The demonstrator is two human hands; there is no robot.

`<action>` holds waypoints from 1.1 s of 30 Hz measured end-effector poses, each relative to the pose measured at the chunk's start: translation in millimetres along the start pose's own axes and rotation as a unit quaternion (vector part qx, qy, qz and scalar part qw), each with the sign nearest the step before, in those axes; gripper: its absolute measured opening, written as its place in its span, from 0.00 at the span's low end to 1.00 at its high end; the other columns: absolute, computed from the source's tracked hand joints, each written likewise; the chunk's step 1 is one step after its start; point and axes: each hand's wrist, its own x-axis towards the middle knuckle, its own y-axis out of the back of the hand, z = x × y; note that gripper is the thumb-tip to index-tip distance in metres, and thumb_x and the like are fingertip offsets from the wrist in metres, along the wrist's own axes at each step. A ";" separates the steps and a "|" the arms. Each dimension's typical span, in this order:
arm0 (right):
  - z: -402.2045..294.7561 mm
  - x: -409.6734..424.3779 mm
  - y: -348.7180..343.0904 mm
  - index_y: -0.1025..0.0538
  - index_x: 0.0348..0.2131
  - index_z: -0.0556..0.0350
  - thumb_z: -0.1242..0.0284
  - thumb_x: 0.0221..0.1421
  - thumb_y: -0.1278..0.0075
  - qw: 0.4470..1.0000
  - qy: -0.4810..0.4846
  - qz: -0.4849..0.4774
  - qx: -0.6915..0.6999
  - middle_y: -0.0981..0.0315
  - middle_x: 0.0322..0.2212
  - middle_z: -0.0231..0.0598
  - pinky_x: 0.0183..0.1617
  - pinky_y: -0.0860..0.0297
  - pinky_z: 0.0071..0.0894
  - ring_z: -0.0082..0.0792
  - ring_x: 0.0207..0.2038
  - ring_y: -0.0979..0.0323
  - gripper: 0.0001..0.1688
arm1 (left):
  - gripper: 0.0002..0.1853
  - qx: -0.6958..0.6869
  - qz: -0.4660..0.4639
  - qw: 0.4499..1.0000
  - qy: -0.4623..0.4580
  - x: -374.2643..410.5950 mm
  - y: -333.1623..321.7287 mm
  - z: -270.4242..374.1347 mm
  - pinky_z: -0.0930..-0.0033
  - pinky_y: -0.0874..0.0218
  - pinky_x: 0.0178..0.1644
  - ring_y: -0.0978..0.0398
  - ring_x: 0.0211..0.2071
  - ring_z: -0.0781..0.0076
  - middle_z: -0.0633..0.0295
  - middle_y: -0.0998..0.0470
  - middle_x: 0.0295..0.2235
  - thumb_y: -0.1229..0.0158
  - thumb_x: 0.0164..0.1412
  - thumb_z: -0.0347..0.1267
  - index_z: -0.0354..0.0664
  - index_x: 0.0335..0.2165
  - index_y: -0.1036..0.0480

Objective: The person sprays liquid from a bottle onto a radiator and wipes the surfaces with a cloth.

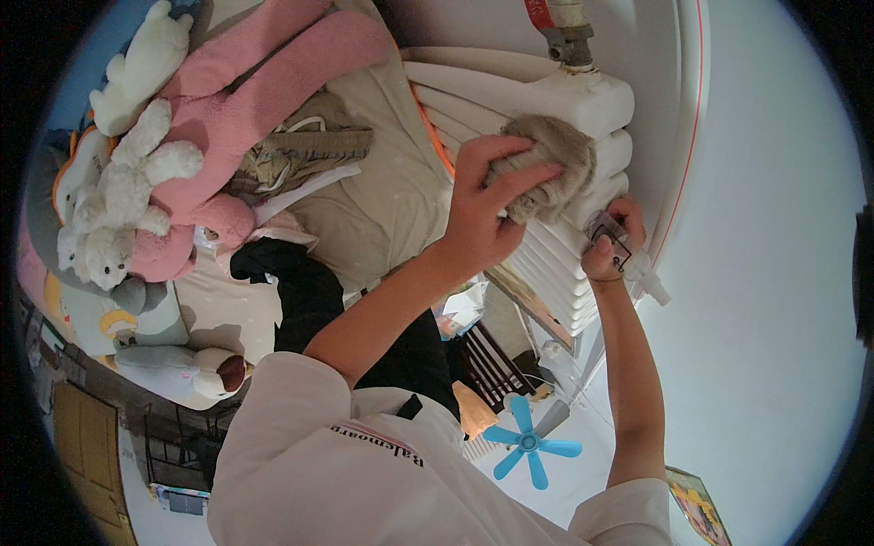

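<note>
My left hand (486,205) grips a bunched grey-brown cloth (556,164), fingers spread over it. The cloth is at the top of a white ribbed radiator (594,102); whether it presses on the metal is hard to tell. To its right, my right hand (618,235) is closed around a small clear plastic bottle (604,232) with dark print. The bottle lies tilted, its whitish nozzle end (654,286) pointing down and right in the picture, beside the wall. Part of the bottle is hidden by my thumb and fingers.
A bed with a beige sheet (389,143) adjoins the radiator on the left. It bears a large pink plush toy (225,116), white plush toys (147,68) and khaki clothing (314,147). A valved pipe (570,41) meets the radiator. A blue fan (529,442) stands low in the picture.
</note>
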 end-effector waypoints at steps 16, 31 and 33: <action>0.5 0.5 1.3 0.32 0.26 0.57 0.32 0.51 0.53 1.000 -0.003 -0.010 0.017 0.42 0.20 0.36 0.27 0.46 0.32 0.35 0.23 0.42 0.42 | 0.33 -0.012 -0.121 0.990 0.072 38.1 32.3 -13.2 0.60 0.33 0.49 0.28 0.48 0.55 0.58 0.29 0.47 0.42 0.40 0.12 0.53 0.45 0.22; 4.0 -0.1 -1.5 0.32 0.26 0.59 0.32 0.51 0.54 1.000 0.006 0.006 0.022 0.41 0.21 0.37 0.27 0.44 0.32 0.35 0.23 0.41 0.44 | 0.29 -0.027 -0.018 0.981 0.192 7.0 35.0 -183.9 0.67 0.34 0.52 0.24 0.47 0.59 0.53 0.24 0.43 0.50 0.45 0.11 0.39 0.48 0.26; 7.5 -3.3 0.2 0.32 0.26 0.59 0.31 0.51 0.54 1.000 0.006 0.007 0.015 0.41 0.21 0.37 0.27 0.44 0.32 0.35 0.23 0.41 0.44 | 0.29 -0.018 -0.008 0.979 0.203 2.6 33.0 -197.9 0.67 0.34 0.52 0.24 0.46 0.60 0.52 0.24 0.44 0.50 0.45 0.11 0.38 0.47 0.26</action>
